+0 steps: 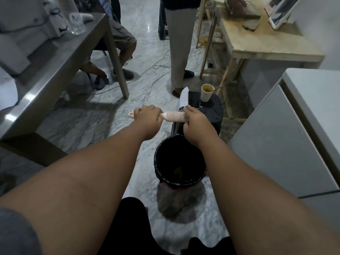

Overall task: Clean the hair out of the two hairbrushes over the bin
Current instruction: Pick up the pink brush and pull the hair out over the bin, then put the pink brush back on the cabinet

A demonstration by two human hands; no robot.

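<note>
A pink round hairbrush (175, 116) lies level in the air, just beyond the far rim of the black-lined bin (181, 182). My left hand (148, 115) is closed around its handle, whose looped end sticks out to the left. My right hand (195, 121) grips the far end of the bristle head. Thin metal tines (181, 108) of a dark tool show above its fingers. I cannot tell what that tool is. The bin stands on the floor under my right forearm, with some brownish debris at its bottom. A second hairbrush is not clearly visible.
A black stool (213, 112) behind the bin carries a paper cup (207, 92), a dark phone (194, 100) and a white pointed object (184, 97). A grey table (55, 67) is at left, a white cabinet (287, 137) at right, a wooden table (261, 46) beyond. Two people and floor cables are ahead.
</note>
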